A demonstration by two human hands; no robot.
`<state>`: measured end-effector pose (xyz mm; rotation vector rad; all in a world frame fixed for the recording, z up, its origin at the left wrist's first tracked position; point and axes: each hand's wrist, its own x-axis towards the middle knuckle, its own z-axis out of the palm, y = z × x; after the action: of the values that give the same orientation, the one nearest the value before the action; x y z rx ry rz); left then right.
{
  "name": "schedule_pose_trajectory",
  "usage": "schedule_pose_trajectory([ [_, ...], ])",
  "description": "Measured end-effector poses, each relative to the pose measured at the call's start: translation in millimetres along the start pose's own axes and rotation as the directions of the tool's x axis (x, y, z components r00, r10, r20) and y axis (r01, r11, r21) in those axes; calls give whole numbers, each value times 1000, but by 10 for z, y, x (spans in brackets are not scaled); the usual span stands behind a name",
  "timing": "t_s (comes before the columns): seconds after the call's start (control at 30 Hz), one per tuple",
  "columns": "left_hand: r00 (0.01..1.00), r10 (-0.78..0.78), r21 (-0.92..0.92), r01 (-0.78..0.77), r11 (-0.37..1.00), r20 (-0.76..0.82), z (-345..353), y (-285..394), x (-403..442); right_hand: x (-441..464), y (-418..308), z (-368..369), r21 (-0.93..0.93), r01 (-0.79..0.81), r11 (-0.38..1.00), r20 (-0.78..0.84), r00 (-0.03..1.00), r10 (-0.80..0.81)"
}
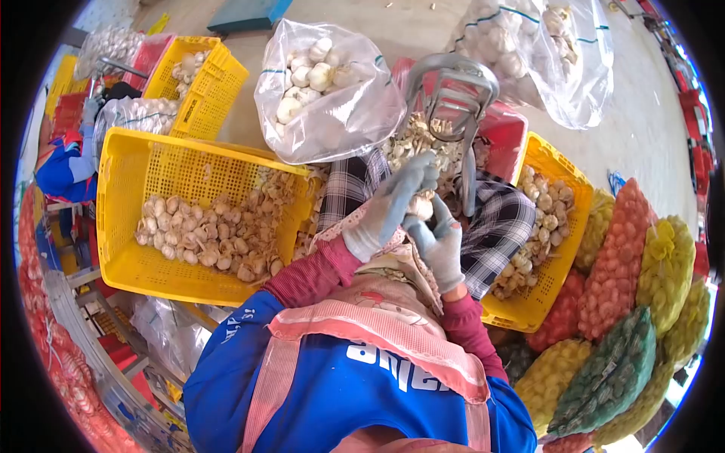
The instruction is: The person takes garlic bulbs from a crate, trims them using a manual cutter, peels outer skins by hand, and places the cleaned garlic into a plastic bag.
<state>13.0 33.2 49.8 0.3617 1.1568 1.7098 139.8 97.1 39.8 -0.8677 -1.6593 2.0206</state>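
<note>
Between my gloved hands is a pale garlic bulb (421,205), partly covered by the fingers. My left hand (389,200), in a grey glove, reaches over it from the left with fingers pressed together. From the right, my right hand (440,245) holds the bulb with thumb and fingers closed on it. Just beyond the hands stands a grey metal frame (457,68) with curved bars, over a heap of garlic trimmings (427,140). Left of me, a yellow crate (151,283) holds many garlic bulbs; another yellow crate (578,219) with bulbs stands at the right.
A clear bag of garlic (325,113) lies ahead, with another clear bag (540,64) at the upper right. Filled net sacks (615,257) are piled on the right. A yellow crate (215,94) stands upper left, near another person (68,170) in blue.
</note>
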Motion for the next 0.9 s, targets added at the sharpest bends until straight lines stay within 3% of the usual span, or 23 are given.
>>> schedule_pose_trajectory([
  [0.03, 995, 74, 88, -80, 993, 69, -28, -30, -5, 36, -27, -16, 61, -122, 991, -31, 992, 124],
  [0.07, 980, 143, 169, -166, 972, 141, -70, -81, 5, 82, 11, -42, 132, -78, 988, -51, 995, 86],
  [0.13, 972, 185, 207, -213, 955, 145, -122, -152, 22, 96, 4, -37, -72, 166, 983, -175, 969, -177],
  [0.2, 984, -60, 266, 13, 964, 170, -267, -193, 13, 135, 43, -80, -169, 268, 949, -193, 935, -298],
  [0.23, 968, -147, 139, 120, 983, 205, -191, 2, -26, 173, 50, -89, -226, 290, 930, -193, 922, -335],
  [0.27, 953, -155, -27, 168, 985, 258, -136, 84, -67, 169, 3, -68, -151, 271, 951, -139, 946, -292],
  [0.3, 877, 204, 373, -381, 846, 434, -310, -162, -73, 156, 41, -127, -405, 304, 862, -80, 928, -364],
  [0.33, 965, -69, -106, 98, 989, 254, -112, -7, -91, 165, -30, -153, -349, 339, 874, -25, 929, -370],
  [0.37, 926, -244, -308, 330, 892, 287, -215, -118, -22, 156, -99, -133, -96, 218, 971, -33, 975, -222],
  [0.4, 941, -233, -317, 305, 898, 247, -221, -111, -47, 180, -83, -165, -207, 297, 932, -20, 951, -307],
  [0.47, 956, -229, -367, 282, 887, 181, -201, -112, -93, 172, 68, -208, -289, 195, 937, -48, 975, -217],
  [0.57, 953, -213, -106, 240, 965, 215, -302, -303, -86, 201, 134, -176, -305, 156, 940, -141, 968, -207],
  [0.6, 937, -336, -153, 347, 925, 98, -315, -351, -144, 212, 199, -160, -302, 167, 939, -144, 965, -218],
  [0.63, 938, -331, -148, 343, 928, 100, -303, -394, -188, 228, 292, -157, -157, 84, 984, -178, 978, -112],
  [0.67, 979, -195, 45, 192, 980, 64, -277, -434, -215, 238, 372, -167, -6, 0, 1000, -194, 981, -2],
  [0.7, 997, -50, 238, 35, 971, 57, -262, -453, -221, 233, 390, -169, 10, -40, 999, -192, 981, 41],
  [0.73, 960, -261, 120, 248, 961, 104, -304, -421, -200, 227, 453, -170, 10, -32, 999, -193, 981, 34],
  [0.77, 961, -257, 122, 243, 962, 106, -285, -415, -233, 218, 545, -160, 111, -50, 993, -261, 962, 77],
  [0.8, 994, 44, 481, -89, 872, 104, -191, -315, -316, 210, 563, -129, 213, -61, 975, -323, 938, 130],
  [0.83, 925, 317, 750, -361, 555, 211, -144, -260, -369, 166, 520, -91, 147, -39, 988, -347, 934, 88],
  [0.9, 940, 289, 766, -318, 559, 179, -256, -456, -322, 163, 662, -75, 12, 72, 997, -370, 927, -62],
])
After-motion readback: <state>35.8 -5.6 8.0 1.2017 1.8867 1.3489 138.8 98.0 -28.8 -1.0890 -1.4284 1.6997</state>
